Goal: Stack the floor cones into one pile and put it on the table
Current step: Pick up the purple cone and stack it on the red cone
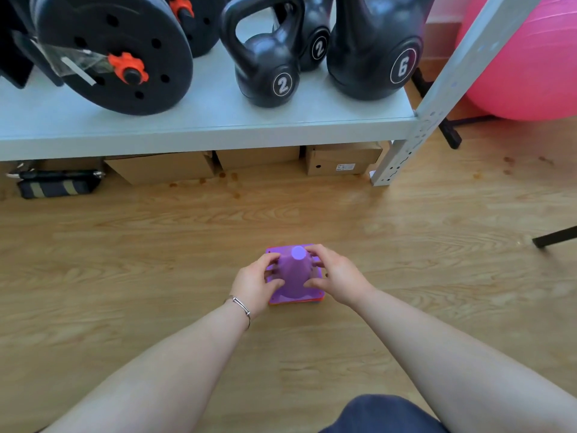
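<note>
A pile of cones [295, 273] stands on the wooden floor at the middle of the view. A purple cone is on top, and red and orange base edges show beneath it. My left hand [256, 281] grips the pile's left side, fingers curled around the purple cone. My right hand [334, 276] grips its right side the same way. The white shelf [199, 126] runs across the top of the view, above and beyond the pile.
The shelf carries kettlebells [268, 67] and black weight plates [125, 57]. Cardboard boxes [259, 157] and a dark bag [59, 182] lie under it. The grey shelf post [406, 151] stands at right, with a pink exercise ball [530, 57] behind it. A black leg [555, 237] juts in at right.
</note>
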A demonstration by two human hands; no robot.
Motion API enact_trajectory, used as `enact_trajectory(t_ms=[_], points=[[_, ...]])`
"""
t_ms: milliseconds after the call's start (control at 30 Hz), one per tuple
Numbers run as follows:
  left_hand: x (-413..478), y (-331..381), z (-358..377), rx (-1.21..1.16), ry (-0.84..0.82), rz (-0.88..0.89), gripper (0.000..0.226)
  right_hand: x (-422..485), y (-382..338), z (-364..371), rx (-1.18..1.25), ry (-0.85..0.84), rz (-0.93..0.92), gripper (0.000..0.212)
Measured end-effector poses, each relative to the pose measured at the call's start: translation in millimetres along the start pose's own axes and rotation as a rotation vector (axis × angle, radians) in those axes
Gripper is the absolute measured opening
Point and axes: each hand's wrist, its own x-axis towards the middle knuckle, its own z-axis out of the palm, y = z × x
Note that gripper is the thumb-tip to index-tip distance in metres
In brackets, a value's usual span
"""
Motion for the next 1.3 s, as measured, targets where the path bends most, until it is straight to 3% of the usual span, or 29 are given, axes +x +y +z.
enact_trajectory(t_ms=[133, 233, 433, 500, 533, 667, 767, 1033, 1300], points=[[9, -4, -10, 0.021, -0.023, 0.021, 0.044, 8, 7, -5, -0.182, -0.066, 0.073, 0.066], [22, -9, -17, 0.141, 0.011, -0.003, 0.041, 17, 17, -7, -0.252, -0.107, 0.247, 0.059], [43, -18, 2, 0.165, -0.017, -0.306, 0.044, 44, 18, 0, 0.044, -0.029, 0.544, 0.049], [47, -23, 10, 0.128, -0.025, -0.383, 0.043, 51, 22, 10, 0.173, 0.028, 0.598, 0.035], [48, -26, 12, 0.112, -0.013, -0.410, 0.042, 55, 27, 17, 0.210, 0.052, 0.611, 0.027], [53, -34, 17, 0.037, 0.026, -0.453, 0.035, 60, 35, 35, 0.246, 0.128, 0.654, 0.037], [51, -33, 20, -0.013, 0.036, -0.451, 0.028, 61, 40, 43, 0.310, 0.149, 0.686, 0.032], [48, -33, 15, -0.123, -0.003, -0.524, 0.035, 48, 13, 39, 0.431, 0.164, 0.748, 0.037], [34, -28, 15, -0.162, 0.027, -0.491, 0.028, 37, 7, 32, 0.485, 0.215, 0.683, 0.026]])
